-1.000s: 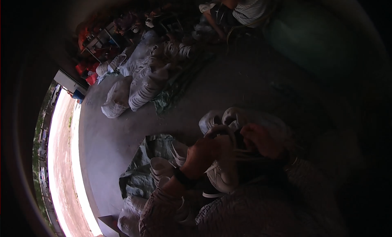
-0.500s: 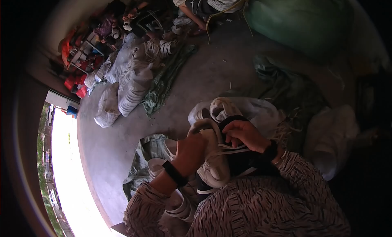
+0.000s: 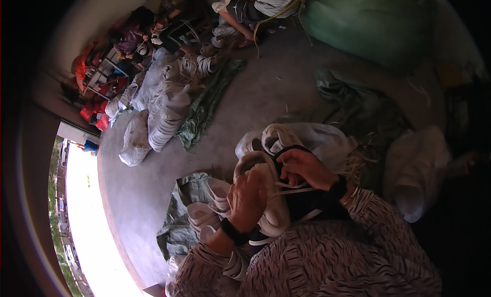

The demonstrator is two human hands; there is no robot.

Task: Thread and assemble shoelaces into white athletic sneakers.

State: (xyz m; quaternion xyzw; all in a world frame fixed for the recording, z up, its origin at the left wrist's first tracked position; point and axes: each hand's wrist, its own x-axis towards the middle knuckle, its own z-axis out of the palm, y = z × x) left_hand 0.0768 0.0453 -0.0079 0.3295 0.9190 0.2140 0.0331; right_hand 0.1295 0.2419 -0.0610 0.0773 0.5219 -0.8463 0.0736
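A pale sneaker [image 3: 274, 218] rests on my lap, toe toward me, its collar away from me. My left hand [image 3: 246, 201] lies over its left side with the fingers bent in at the tongue and lacing; their tips are partly hidden. To the right of the sneaker, my right hand [image 3: 306, 169] is closed, thumb and fingers pinched together by a pale shoelace [image 3: 292, 191] that runs out from the lacing. Just beyond the sneaker's collar, another pale shoe [image 3: 279, 136] lies by a clear plastic bag [image 3: 325, 136].
Several pale shoes [image 3: 202, 215] lie left of my lap on a green woven sheet [image 3: 179, 235]. A bundle of loose laces [image 3: 358, 161] hangs at right. Bagged shoes [image 3: 166, 115] lie farther off, near seated people [image 3: 245, 10] and a large green sack [image 3: 368, 28].
My left hand has turned and shifted slightly down and right over the sneaker, showing more of its back. My right hand has barely moved.
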